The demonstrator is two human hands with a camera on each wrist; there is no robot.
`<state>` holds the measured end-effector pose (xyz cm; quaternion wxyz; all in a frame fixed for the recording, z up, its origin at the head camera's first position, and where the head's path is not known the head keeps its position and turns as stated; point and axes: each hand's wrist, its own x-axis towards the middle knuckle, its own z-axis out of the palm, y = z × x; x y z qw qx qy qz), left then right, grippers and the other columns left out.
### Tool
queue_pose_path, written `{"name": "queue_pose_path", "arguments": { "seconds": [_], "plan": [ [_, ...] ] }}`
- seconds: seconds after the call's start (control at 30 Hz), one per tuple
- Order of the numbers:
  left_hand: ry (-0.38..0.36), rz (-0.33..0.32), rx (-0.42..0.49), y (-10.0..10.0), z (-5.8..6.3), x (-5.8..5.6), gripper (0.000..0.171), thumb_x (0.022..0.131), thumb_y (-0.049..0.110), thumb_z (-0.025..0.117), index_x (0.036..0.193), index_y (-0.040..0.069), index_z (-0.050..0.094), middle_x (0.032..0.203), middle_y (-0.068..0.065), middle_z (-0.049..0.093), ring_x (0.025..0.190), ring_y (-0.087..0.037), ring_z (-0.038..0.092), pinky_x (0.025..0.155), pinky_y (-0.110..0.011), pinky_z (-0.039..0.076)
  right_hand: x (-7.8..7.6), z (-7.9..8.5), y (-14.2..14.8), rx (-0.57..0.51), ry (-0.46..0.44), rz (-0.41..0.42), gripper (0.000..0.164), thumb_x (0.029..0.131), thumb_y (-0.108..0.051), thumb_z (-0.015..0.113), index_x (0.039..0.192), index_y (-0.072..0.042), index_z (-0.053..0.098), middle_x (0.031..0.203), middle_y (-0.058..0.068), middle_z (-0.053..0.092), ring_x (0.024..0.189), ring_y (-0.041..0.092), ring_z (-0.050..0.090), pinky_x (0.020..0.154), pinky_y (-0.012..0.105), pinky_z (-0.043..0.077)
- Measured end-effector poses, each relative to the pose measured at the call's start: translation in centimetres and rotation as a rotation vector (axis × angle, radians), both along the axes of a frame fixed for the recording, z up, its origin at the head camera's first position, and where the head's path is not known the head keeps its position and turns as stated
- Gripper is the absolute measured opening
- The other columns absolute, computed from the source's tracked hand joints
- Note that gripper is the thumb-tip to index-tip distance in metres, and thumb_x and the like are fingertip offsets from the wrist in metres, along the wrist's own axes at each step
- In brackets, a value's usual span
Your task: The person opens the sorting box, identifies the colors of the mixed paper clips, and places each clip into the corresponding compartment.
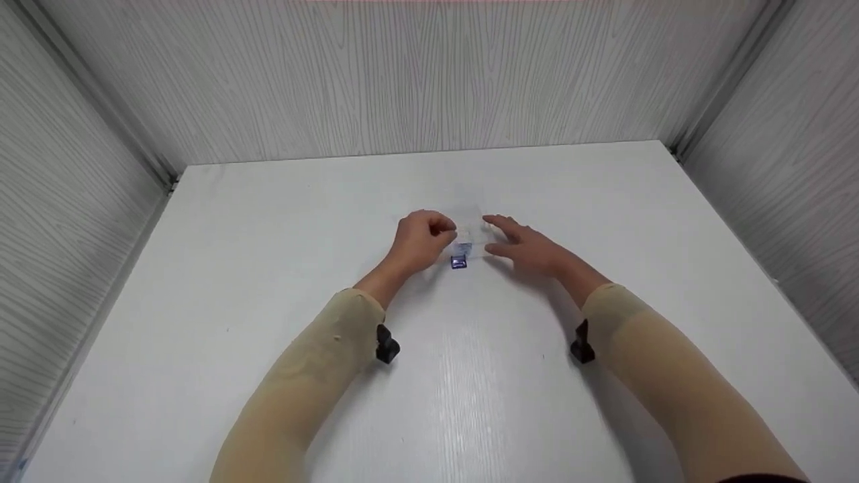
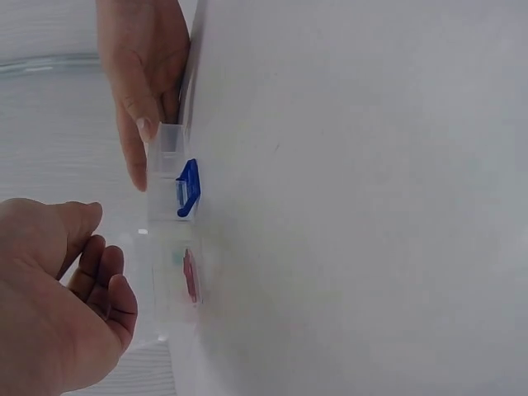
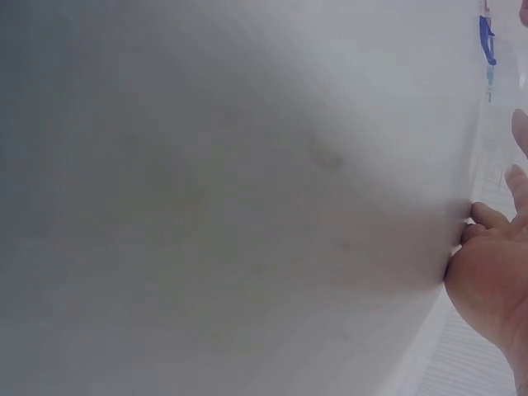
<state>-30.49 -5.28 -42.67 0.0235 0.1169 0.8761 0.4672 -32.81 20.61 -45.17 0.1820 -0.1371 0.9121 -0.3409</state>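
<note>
A clear plastic box (image 1: 478, 235) with divided compartments lies on the white table between the hands. At its near edge is a small dark-blue square piece (image 1: 458, 261), seen edge-on as a blue strip (image 2: 191, 188) in the left wrist view; a reddish piece (image 2: 190, 276) shows farther along. The left hand (image 1: 421, 240) is at the box's left part, fingers bent and thumb near the forefinger; whether something lies between the tips is hidden. The right hand (image 1: 530, 249) has thumb and fingers spread at the box's right end, the thumb tip seemingly touching it.
The white table (image 1: 436, 376) reaches to a wood-grain back panel (image 1: 416, 80), with similar panels at left and right. Both forearms wear tan sleeves, with a small black device (image 1: 387, 345) at the left wrist and another (image 1: 582, 345) at the right.
</note>
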Motion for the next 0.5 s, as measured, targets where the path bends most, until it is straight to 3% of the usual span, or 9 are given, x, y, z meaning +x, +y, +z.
{"name": "queue_pose_path", "arguments": {
  "seconds": [0.17, 0.3, 0.5],
  "plan": [
    [0.048, 0.035, 0.002, -1.3, 0.4, 0.5, 0.021, 0.104, 0.019, 0.070, 0.119, 0.004, 0.076, 0.112, -0.007, 0.066, 0.104, -0.022, 0.058, 0.094, -0.034, 0.049, -0.4, -0.3, 0.5, -0.026, -0.009, -0.004, 0.072, 0.104, -0.058, 0.059, 0.167, -0.044, 0.027, 0.178, -0.004, 0.012, 0.164, 0.026, 0.001, 0.127, 0.060, 0.005],
    [0.077, 0.052, -0.032, -2.9, 0.5, 1.0, 0.029, 0.104, 0.021, 0.071, 0.127, 0.004, 0.072, 0.121, -0.013, 0.066, 0.113, -0.026, 0.059, 0.100, -0.037, 0.048, -0.5, -0.6, 0.9, -0.053, -0.012, -0.001, 0.074, 0.104, -0.056, 0.060, 0.168, -0.041, 0.026, 0.178, -0.003, 0.012, 0.163, 0.025, 0.000, 0.128, 0.058, 0.004],
    [0.164, 0.086, -0.197, -5.7, 0.7, 1.5, 0.046, 0.104, 0.030, 0.070, 0.143, 0.006, 0.064, 0.141, -0.014, 0.063, 0.133, -0.028, 0.057, 0.113, -0.043, 0.044, -0.5, -0.8, 1.3, -0.118, 0.037, -0.043, 0.077, 0.105, -0.055, 0.060, 0.170, -0.035, 0.024, 0.177, 0.001, 0.014, 0.163, 0.026, 0.006, 0.128, 0.054, 0.008]
  ]
}}
